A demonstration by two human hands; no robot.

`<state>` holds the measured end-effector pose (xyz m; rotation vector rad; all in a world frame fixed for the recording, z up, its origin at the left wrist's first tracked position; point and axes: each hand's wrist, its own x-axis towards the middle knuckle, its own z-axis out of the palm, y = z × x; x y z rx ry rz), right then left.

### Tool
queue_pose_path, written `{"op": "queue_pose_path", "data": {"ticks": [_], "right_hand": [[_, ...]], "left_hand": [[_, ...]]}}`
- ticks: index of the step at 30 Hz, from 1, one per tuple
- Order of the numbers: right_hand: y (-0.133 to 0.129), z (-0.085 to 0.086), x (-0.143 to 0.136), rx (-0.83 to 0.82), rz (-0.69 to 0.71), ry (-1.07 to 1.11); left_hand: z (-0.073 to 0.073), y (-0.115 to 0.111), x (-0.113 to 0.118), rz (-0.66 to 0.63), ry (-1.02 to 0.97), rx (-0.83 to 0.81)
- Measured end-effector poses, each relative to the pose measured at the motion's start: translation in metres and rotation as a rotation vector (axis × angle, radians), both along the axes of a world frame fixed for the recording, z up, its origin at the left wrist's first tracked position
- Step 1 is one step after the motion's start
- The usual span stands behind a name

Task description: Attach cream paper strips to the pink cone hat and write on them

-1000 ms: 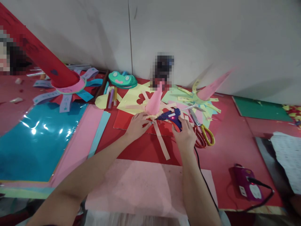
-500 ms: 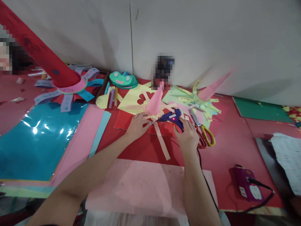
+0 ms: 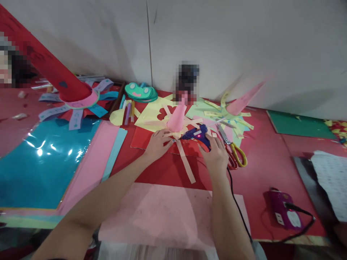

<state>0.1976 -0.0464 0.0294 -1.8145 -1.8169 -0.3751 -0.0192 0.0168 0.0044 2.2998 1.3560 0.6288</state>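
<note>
One long red paper tube (image 3: 54, 72) slants toward the upper left from a collar of lilac and blue strips (image 3: 101, 111). Below it lies a shiny blue sheet (image 3: 46, 162), with a pink sheet (image 3: 92, 155) and pale blue paper (image 3: 115, 153) along its right side. Next come stacked green frog faces (image 3: 141, 92) and a few markers (image 3: 128, 112).

At the middle of the bench (image 3: 260, 159), the left hand (image 3: 159, 144) pinches the pale paper base (image 3: 176, 135) of a pink cone (image 3: 176, 117). The cone stands on that base, its long axis near upright, its tip up and leaning slightly right. One pale strip (image 3: 185, 160) runs from the base toward the person.

Just right of the base is the blue glue gun (image 3: 196, 134), its long axis nearly level across the view. The nozzle points left and slightly down at the base; whether they touch is too small to tell. The right hand (image 3: 215, 153) is wrapped round its handle.

Beside that hand lie scissors with yellow handles (image 3: 240, 155). Behind them, a second pink cone (image 3: 246, 99) points up and right. Farther right are a green board (image 3: 299, 124), a purple power socket (image 3: 284, 209) with a black cord plugged in, and a printed sheet (image 3: 330, 180).
</note>
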Motion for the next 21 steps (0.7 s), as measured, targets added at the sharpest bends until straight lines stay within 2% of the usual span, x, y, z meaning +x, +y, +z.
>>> {"op": "queue_pose_path", "data": {"ticks": [9,14,18,21], "right_hand": [[-0.001,0.001,-0.005,0.008,-0.066,-0.087],[-0.003,0.004,-0.007,0.043,-0.041,-0.079],[0.001,-0.001,-0.003,0.023,-0.019,0.014],[0.007,-0.009,0.007,0.026,-0.056,0.222]], "left_hand": [[-0.001,0.000,0.000,-0.002,-0.021,0.013],[-0.003,0.001,0.000,0.006,-0.019,0.015],[-0.002,0.001,0.001,0.014,-0.015,0.019],[-0.001,0.000,0.001,0.008,-0.009,0.020]]}}
